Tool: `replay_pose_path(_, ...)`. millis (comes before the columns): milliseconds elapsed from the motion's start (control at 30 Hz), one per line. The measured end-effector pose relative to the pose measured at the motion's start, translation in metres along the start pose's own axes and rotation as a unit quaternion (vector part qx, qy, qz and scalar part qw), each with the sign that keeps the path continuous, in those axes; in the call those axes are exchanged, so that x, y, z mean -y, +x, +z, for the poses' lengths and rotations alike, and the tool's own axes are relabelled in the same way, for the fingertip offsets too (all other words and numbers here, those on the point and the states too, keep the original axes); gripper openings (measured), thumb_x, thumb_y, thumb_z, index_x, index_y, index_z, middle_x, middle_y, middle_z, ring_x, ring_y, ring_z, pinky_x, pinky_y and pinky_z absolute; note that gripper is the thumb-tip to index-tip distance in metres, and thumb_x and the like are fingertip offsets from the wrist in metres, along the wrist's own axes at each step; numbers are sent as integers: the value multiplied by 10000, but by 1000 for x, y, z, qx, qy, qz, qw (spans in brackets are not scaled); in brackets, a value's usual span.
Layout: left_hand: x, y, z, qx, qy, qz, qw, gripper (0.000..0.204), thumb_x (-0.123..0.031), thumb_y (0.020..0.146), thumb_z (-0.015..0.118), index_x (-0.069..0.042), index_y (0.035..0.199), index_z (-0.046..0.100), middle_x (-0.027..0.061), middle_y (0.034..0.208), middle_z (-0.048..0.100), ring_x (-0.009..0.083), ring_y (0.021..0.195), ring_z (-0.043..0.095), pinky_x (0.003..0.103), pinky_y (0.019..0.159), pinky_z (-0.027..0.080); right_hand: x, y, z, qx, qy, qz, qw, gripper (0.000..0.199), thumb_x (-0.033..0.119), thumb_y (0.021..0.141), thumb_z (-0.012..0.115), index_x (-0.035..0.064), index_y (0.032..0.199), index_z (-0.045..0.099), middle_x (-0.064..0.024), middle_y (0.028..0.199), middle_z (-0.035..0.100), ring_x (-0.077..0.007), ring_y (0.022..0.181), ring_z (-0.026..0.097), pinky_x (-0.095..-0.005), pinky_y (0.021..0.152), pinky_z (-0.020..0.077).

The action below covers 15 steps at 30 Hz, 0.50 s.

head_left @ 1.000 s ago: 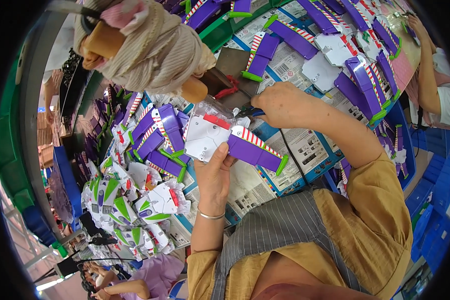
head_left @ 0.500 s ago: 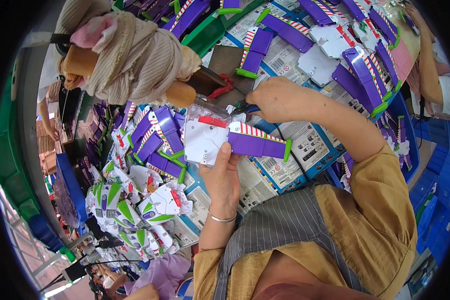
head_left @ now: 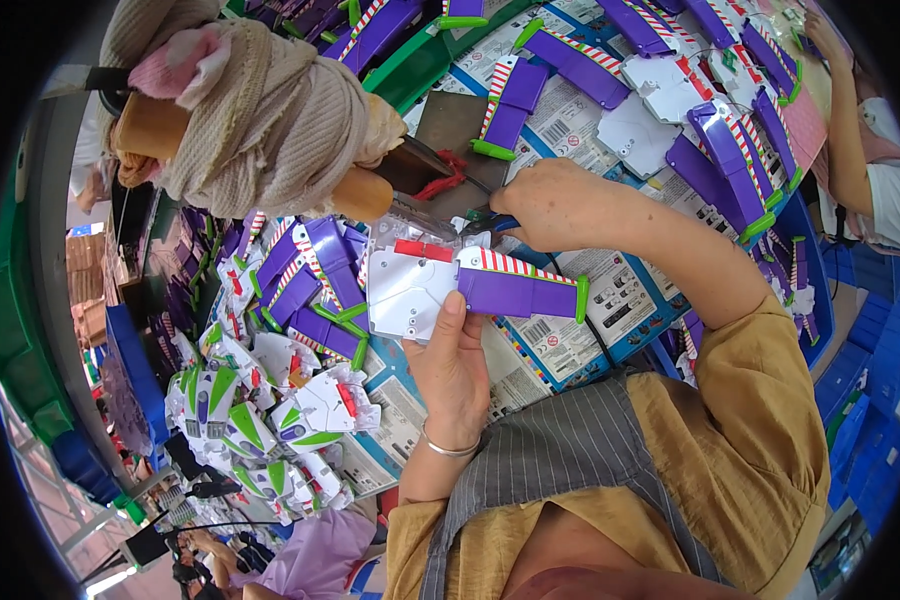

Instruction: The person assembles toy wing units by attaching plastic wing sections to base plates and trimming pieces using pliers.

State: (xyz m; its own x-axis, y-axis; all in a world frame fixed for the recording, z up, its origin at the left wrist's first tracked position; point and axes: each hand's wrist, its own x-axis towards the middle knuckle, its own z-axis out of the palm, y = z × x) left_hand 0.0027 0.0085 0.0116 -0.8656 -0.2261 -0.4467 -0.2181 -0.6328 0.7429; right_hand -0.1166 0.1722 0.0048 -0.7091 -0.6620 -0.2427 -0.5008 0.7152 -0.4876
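Below the cloth-wrapped bundle, my left hand grips a white plastic toy shell, thumb on its lower edge and fingers behind. A purple wing with a red-and-white striped edge and green tip extends right from the shell. A red part sits near the shell's top, beside clear plastic. My right hand is closed around a dark-handled hand tool, whose tip reaches the shell's upper right corner. The fingers partly cover this tool, so its exact kind is unclear.
A thick bundle wrapped in beige cloth hangs at upper left. White-and-green toy shells are piled at left. More purple wings lie on the printed sheets at upper right. Another person's arm is at far right.
My left hand and the winged shell have shifted very slightly down and right. My right hand stays at the shell's upper corner with the tool.
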Motion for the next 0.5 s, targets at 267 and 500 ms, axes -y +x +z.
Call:
replay_pose_path(267, 6, -1, 0, 2, 24, 22, 999, 387, -65, 860, 608, -47, 1210, 446, 91, 1102, 589, 187, 976, 607, 320, 836, 530, -1, -1, 1, -12, 0, -5, 1000, 273, 268, 760, 634, 29, 894, 641, -192, 754, 639, -351, 775, 637, -432, 716, 501)
replay_pose_path(500, 7, -2, -1, 4, 23, 22, 999, 374, -50, 857, 606, -47, 1198, 452, 89, 1084, 598, 187, 966, 613, 321, 831, 535, -1, -1, 2, -22, 5, -5, 1000, 266, 248, 747, 630, 22, 889, 637, -192, 739, 636, -359, 763, 634, -438, 710, 499)
